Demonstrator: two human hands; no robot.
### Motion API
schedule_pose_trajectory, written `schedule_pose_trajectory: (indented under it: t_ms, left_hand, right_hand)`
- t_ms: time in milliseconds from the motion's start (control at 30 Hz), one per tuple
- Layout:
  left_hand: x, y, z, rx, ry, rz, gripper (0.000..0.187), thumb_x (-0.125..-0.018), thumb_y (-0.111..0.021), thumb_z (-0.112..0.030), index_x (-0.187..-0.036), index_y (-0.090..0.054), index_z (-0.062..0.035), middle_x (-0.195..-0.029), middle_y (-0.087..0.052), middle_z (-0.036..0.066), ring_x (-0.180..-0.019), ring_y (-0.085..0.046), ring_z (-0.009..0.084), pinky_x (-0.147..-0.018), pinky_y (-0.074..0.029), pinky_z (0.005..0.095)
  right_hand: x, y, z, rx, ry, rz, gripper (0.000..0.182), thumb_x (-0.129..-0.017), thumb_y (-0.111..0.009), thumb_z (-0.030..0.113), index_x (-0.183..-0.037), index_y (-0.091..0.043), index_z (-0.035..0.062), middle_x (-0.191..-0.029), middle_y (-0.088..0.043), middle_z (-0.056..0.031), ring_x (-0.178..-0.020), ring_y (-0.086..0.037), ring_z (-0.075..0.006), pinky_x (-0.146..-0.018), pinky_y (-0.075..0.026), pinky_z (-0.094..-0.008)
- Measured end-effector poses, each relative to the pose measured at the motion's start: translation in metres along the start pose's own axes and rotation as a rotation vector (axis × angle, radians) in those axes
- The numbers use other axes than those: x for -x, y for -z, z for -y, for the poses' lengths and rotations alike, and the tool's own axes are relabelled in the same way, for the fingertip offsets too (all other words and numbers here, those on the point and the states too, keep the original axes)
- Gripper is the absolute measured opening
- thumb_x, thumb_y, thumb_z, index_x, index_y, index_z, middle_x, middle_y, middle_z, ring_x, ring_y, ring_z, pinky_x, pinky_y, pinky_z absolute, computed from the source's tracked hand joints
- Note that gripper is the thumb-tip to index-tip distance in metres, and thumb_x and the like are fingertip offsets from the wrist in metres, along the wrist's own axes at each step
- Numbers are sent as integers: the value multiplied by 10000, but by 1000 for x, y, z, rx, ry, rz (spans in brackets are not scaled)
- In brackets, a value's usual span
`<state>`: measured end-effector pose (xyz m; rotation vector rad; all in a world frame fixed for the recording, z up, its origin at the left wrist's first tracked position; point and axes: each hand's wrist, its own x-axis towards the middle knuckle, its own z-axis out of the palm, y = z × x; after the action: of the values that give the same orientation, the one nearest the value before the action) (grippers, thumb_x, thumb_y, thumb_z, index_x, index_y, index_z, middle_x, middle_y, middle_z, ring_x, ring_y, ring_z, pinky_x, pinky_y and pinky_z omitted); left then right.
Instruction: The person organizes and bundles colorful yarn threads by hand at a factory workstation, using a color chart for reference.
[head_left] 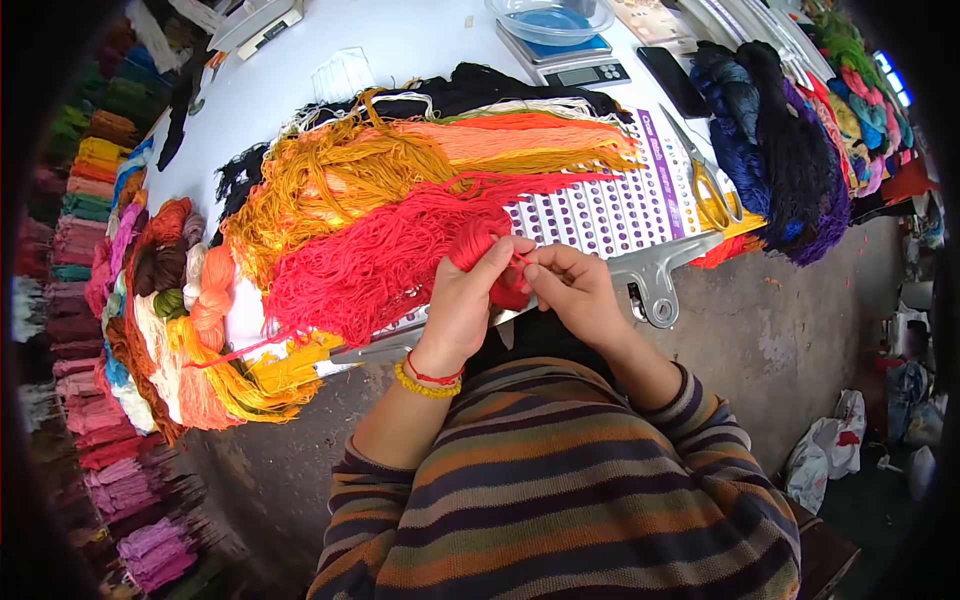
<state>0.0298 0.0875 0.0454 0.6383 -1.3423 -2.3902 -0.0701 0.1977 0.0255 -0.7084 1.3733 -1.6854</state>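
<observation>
A small bundle of red yarn [474,240] is gripped in my left hand [468,300], near the table's front edge. Close beside it, my right hand [575,290] pinches a red strand coming from that bundle, fingertips almost meeting the left thumb. Loose crimson yarn [350,262] spreads across the table to the left of my hands. Behind it lie mustard-gold yarn [320,185] and a peach-orange band of yarn [490,142]. Under the yarn is a white sheet with rows of purple dots [610,210], held by a metal clip [658,285] at the edge.
Gold-handled scissors [705,180] and a black phone [672,82] lie at the right. A digital scale [585,73] carries a clear bowl [552,20]. Dark blue, black and purple skeins [780,150] hang over the right side; coloured skeins [212,300] line the left edge.
</observation>
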Motion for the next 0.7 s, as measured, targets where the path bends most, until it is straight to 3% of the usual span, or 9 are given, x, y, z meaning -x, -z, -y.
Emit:
schedule_pose_trajectory:
  t_ms: [67, 267, 700]
  left_hand:
    - [-1, 2, 1, 28, -42, -73, 221, -896, -487, -161, -956, -599, 19, -861, -616, 57, -780, -564, 118, -703, -452, 251]
    - [0, -1, 0, 47, -68, -163, 218, -895, -519, -199, -948, -612, -8, -800, -602, 7, -684, -506, 64, -635, -416, 201]
    - [4, 0, -2, 39, -74, -105, 254, -829, -607, -95, -1059, -563, 2, -826, -599, 8, -736, -549, 76, -664, -447, 217]
  right_hand:
    - [1, -2, 1, -2, -3, -10, 116, -874, -537, 108, -913, -580, 7, -703, -571, 8, -560, -470, -34, -507, -383, -171]
    - [-1, -1, 1, 33, -12, 3, 128, -877, -539, 115, -906, -565, -7, -706, -557, 14, -575, -456, -20, -508, -370, -160]
    - [1, -2, -1, -65, 15, 1, 76, -867, -526, 69, -871, -552, -3, -718, -542, 18, -593, -451, -18, -524, -366, -167]
